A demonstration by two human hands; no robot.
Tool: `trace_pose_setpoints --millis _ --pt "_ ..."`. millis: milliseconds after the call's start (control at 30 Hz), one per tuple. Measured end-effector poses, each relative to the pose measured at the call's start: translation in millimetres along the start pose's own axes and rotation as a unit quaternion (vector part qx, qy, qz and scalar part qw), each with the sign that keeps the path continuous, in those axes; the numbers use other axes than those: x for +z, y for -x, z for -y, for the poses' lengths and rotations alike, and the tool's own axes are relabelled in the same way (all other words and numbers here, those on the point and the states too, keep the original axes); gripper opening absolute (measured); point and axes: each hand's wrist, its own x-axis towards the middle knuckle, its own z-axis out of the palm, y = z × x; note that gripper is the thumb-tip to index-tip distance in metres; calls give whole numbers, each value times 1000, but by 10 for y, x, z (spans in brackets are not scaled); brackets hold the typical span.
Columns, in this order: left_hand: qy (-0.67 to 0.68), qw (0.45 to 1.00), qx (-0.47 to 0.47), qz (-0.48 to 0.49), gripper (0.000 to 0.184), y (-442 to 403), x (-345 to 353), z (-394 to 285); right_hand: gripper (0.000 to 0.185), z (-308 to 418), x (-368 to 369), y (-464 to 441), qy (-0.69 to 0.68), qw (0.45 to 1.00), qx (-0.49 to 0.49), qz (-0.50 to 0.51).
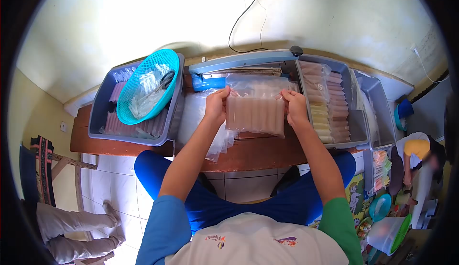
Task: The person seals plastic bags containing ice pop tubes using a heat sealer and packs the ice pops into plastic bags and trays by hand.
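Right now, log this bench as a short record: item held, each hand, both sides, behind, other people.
Item held: clear plastic bag of brownish tubes, tubes side by side
Left hand: gripping its left edge
Right hand: gripping its right edge
Left side: flat clear plastic bags; beyond, grey tub, turquoise mesh basket on top, black-handled scissors inside
Right side: second grey tub holding yellowish and brownish tubes
Behind: grey-blue bar with black knob
Other people: trousered legs, lower left; person, far right

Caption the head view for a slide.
Left hand and right hand hold a clear bag of brownish tubes over a wooden table, beside a grey tub.
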Motion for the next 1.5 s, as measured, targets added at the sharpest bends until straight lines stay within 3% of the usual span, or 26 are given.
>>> trace_pose_setpoints --millis 200,467,633,800,1000,1167,1500 --pt "4 996 -70 -63 17 -499 61 80 13 -10 -15 -373 -33 995 40 -86" --pt "-27 987 -140 -75 17 -1058 -6 135 7 -83 -31 -824 -35 983 77 -160" --pt "-21 983 -155 -96 16 -1133 52 182 4 -134 -113 -924 -37 984 75 -158" --pt "26 986 -108 -123 10 -1188 64 121 9 -129 -21 -995 -23 985 62 -162" --pt "-9 986 -57 -156 10 -1252 71 43 7 -194 41 -1273 38 985 25 -168" --pt "25 984 -42 -173 9 -1417 -9 105 22 -248 -11 -1487 142 972 -1 -189" --pt "54 979 -28 -194 17 -1497 31 101 16 -120 81 -1512 207 960 -12 -187"
